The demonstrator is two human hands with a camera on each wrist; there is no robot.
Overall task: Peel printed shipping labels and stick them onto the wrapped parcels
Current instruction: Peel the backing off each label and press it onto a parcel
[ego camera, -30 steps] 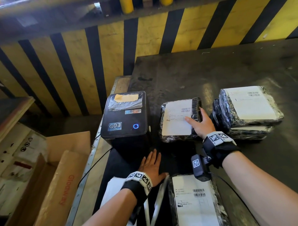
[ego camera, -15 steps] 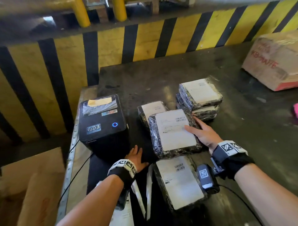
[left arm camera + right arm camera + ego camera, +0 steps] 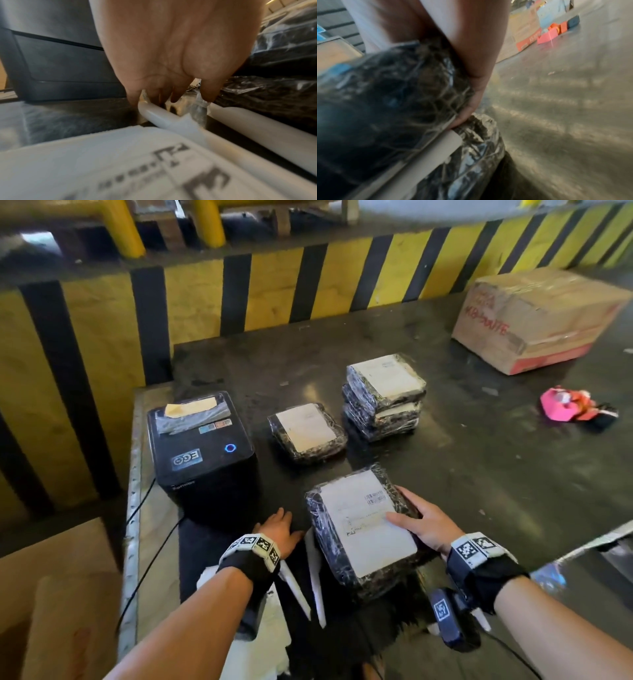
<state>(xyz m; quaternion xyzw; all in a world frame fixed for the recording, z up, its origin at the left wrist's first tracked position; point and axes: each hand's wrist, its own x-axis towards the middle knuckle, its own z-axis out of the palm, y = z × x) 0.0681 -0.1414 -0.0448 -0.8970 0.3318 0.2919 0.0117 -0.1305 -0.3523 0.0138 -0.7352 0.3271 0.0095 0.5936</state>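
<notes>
Left of the left hand [image 3: 279, 530] stands the printer [image 3: 202, 453]. That hand lies flat and relaxed on the desk [image 3: 479, 474], fingertips at curled white backing strips [image 3: 310, 583], gripping nothing. Beyond the hands, three parcels [image 3: 383, 395] already carry labels. The right hand [image 3: 423, 525] grips a labelled parcel [image 3: 359, 525] by its right edge, thumb on the label [image 3: 363, 518], apparently lifted over another. Most visible parcels seem done; printed sheets [image 3: 120, 162] under the left wrist may remain.

Head view looks down and forward over table [image 3: 513, 474]; wrist views sit low, very close — right wrist blurred, probably facing rightward. All share the held parcel [image 3: 359, 529].
</notes>
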